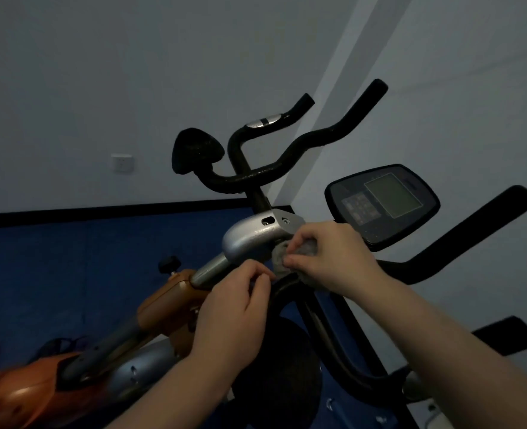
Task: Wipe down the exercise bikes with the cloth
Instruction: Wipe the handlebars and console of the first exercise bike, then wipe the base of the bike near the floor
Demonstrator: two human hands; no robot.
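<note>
An orange and silver exercise bike (169, 308) leans across the lower left, its silver stem housing (250, 239) in the middle and black handlebars (287, 162) above. A small grey cloth (282, 258) is bunched under that housing. My right hand (327, 258) pinches the cloth from the right. My left hand (237, 308) grips the cloth's lower end beside the silver tube (208, 270). A second bike with a black console (383, 202) stands behind at the right.
The second bike's black handle bars (473, 236) jut out to the right. A black round part (287, 376) sits below my hands. A white wall with a socket (121, 163) rises behind, above a blue floor (70, 274).
</note>
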